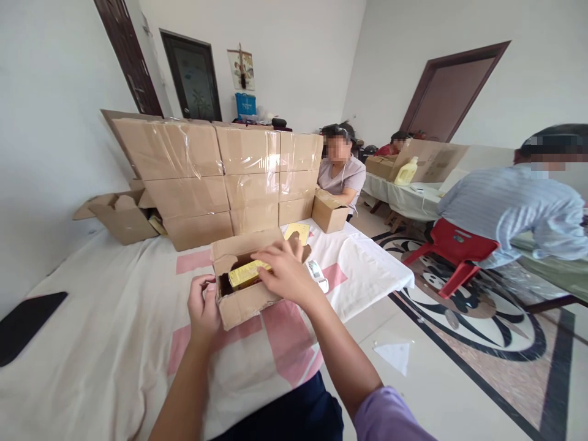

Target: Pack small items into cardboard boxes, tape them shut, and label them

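A small open cardboard box (243,303) sits on the cloth-covered table (114,343) in front of me. My left hand (203,306) grips the box's left wall, fingers curled over its rim. My right hand (283,269) reaches over the box from the right, its fingers closed on a yellow packet (245,274) that lies partly inside the opening. The box's rear flap stands up behind the packet.
A wall of taped cardboard boxes (220,177) lines the far side of the table, with an open box (122,214) at its left. A black phone (27,324) lies at left. One person sits behind a small box (328,211); others work at tables on the right.
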Demonstrator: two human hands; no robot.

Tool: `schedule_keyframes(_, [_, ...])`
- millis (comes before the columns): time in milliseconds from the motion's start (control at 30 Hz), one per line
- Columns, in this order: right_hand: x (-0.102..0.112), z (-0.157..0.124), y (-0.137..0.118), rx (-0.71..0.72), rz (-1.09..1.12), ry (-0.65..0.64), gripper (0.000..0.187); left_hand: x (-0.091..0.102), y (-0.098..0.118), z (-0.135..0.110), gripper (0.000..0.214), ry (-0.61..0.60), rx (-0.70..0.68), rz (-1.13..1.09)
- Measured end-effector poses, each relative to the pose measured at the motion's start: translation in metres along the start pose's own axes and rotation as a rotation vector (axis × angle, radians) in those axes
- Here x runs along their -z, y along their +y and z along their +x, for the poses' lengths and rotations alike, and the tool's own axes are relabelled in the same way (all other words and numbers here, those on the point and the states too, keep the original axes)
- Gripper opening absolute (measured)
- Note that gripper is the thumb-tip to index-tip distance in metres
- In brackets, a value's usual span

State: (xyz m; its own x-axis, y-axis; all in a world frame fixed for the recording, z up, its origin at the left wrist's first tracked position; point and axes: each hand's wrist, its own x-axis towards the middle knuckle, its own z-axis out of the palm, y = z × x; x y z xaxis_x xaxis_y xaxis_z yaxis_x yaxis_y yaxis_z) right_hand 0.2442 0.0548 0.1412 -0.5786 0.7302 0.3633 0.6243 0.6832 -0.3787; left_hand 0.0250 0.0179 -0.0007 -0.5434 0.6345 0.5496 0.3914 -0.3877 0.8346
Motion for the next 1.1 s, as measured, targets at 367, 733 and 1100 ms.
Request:
schedule_keyframes(367, [-0.047, -0.022, 0.077, -0.308, 0.933, 0.577, 0.067, -0.003, 0.004, -0.003, 0.030, 0.018, -0.036, -0.015])
schedule_keyframes(733, [-0.070, -0.033, 0.067, -0.204, 0.704, 0.573, 0.060, 0.007, 0.003, 0.011, 0.053, -0.119, -0.188, -0.035])
schedule_keyframes(1100, [-0.065, -0.058, 0.090, -0.111, 0.792, 0.285, 0.052, 0.038, 0.006, 0.022, 0.072, -0.509, 0.026, -0.151])
